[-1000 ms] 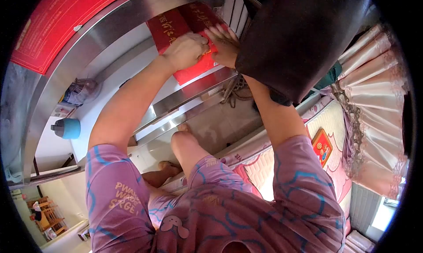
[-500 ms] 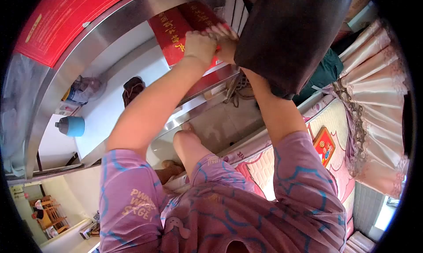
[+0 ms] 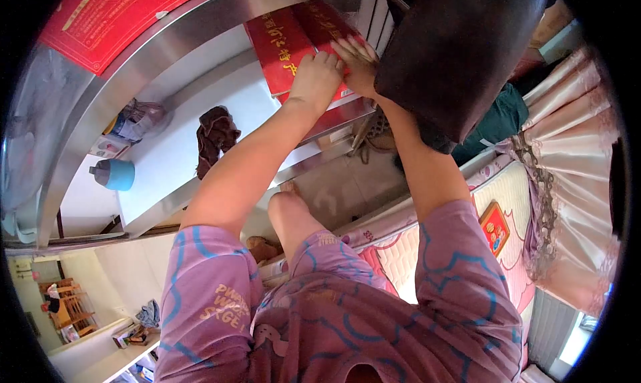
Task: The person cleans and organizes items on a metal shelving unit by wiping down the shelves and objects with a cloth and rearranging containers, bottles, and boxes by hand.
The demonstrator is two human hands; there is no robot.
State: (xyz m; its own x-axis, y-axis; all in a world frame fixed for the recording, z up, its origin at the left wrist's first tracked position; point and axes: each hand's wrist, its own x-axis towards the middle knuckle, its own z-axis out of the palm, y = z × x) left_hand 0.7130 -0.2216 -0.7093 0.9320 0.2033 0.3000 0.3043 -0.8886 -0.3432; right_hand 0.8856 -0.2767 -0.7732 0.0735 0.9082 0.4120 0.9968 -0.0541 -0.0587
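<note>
Two red boxes with gold lettering lie side by side on the white shelf; the left box [image 3: 277, 56] shows more of its lettering, and the right box [image 3: 324, 23] is partly covered. My left hand [image 3: 319, 79] rests at the left box's near right edge, its fingers curled and close together against it; the fingertips are hard to make out. Just beside it, my right hand [image 3: 357, 66] lies on the right box with its fingers stretched out and spread. A large dark brown padded object [image 3: 461, 63] hangs over my right forearm.
On the shelf [image 3: 173, 176] are a dark brown cloth [image 3: 215, 136], a blue bottle [image 3: 113, 174] and a clear plastic bag [image 3: 143, 119]. A metal-edged upper shelf [image 3: 127, 69] carries a larger red box [image 3: 113, 23]. To the right is a mattress [image 3: 511, 189] with a red framed picture [image 3: 494, 228].
The view has shifted, so the shelf items appear further right. My hands have come slightly apart, and the right hand's fingers are now spread over the box.
</note>
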